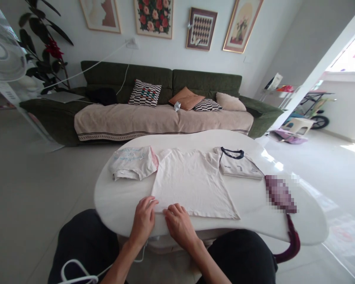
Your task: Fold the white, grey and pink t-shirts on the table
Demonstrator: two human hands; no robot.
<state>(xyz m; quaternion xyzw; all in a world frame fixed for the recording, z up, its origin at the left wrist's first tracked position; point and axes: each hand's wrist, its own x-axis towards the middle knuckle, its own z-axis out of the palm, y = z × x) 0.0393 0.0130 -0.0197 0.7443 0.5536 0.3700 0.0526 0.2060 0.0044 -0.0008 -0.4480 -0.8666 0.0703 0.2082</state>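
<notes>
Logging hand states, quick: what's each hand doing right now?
Left hand: curled at a corner of the white shirt; grip unclear.
Right hand: curled at the shirt's hem; grip unclear.

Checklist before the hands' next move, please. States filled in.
1. Spread shirt laid out on table: ok, light creases only.
2. Left hand at shirt's near left corner: ok.
3. Right hand at near hem: ok, a little right of the left hand.
4. Hem pinched by the fingers: cannot tell.
5. Sleeves clear of the folded garment at left and navy-collared shirt at right: not ok, they reach right up to both.
</notes>
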